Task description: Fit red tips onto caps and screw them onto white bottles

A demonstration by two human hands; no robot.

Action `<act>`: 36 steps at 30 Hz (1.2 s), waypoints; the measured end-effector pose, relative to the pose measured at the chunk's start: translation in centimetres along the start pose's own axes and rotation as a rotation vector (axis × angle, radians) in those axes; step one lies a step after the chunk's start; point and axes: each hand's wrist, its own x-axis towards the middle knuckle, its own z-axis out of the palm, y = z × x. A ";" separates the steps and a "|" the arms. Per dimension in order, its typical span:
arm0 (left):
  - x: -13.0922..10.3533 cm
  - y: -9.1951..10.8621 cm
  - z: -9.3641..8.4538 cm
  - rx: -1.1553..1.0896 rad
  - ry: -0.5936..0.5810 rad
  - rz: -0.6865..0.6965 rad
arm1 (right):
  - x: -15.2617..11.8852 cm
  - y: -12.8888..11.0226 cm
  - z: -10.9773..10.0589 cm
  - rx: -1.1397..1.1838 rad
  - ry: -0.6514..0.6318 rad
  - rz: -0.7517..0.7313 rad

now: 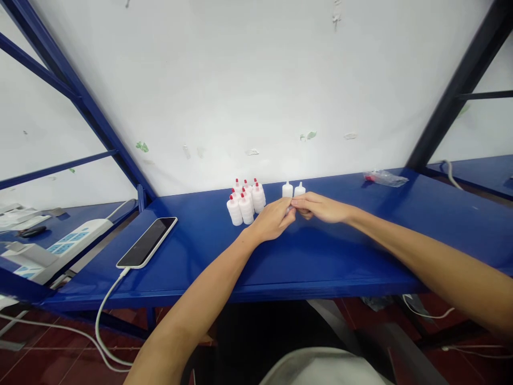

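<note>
Over the blue table, my left hand is closed around a small pale object, mostly hidden by the fingers. My right hand meets it, its fingers pinched together at the same spot; what they hold is too small to make out. Just behind my hands stand two white bottles, a left one and a right one, with white tips and no red caps. Left of my left hand, several white bottles with red caps stand upright in a tight group.
A phone with a white cable lies at the left of the table. A clear plastic bag with red pieces lies at the back right. Beyond the left frame post is a power strip.
</note>
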 end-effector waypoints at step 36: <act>-1.2 -0.1 -1.1 -0.015 -0.023 -0.139 | -1.7 0.9 -3.7 -0.725 0.331 0.034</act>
